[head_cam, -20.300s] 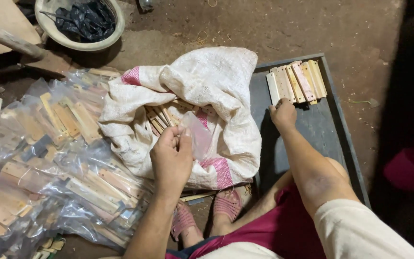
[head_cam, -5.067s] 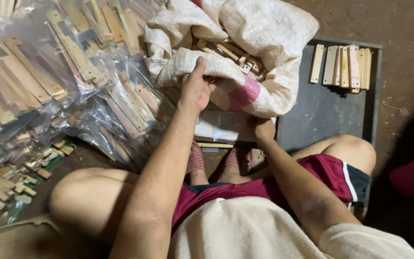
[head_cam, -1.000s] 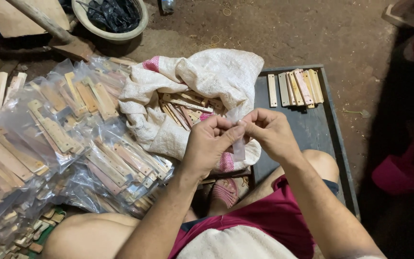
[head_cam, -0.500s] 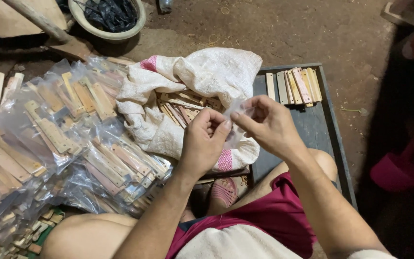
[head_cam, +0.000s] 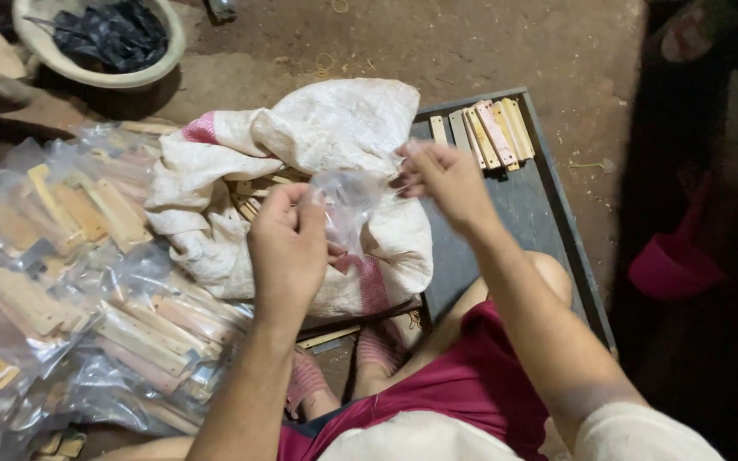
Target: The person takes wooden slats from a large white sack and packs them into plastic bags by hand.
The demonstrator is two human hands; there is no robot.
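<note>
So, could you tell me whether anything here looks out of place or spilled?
Nothing stands out. Both hands hold a clear bag over the sack; the sticks lie lined up on the tray.

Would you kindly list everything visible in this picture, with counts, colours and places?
clear plastic bag: one, transparent, held between both hands.
white sack: one, white with pink stripes, centre, open, wooden pieces inside.
bagged wooden pieces: many, tan in clear plastic, piled at left.
tray: one, dark grey, at right.
loose wooden pieces: about seven, tan, in a row at the tray's far end.
basin: one, pale, top left, dark contents.
pink object: one, far right.
left hand: pinching the bag.
right hand: pinching the bag's upper edge.
</note>
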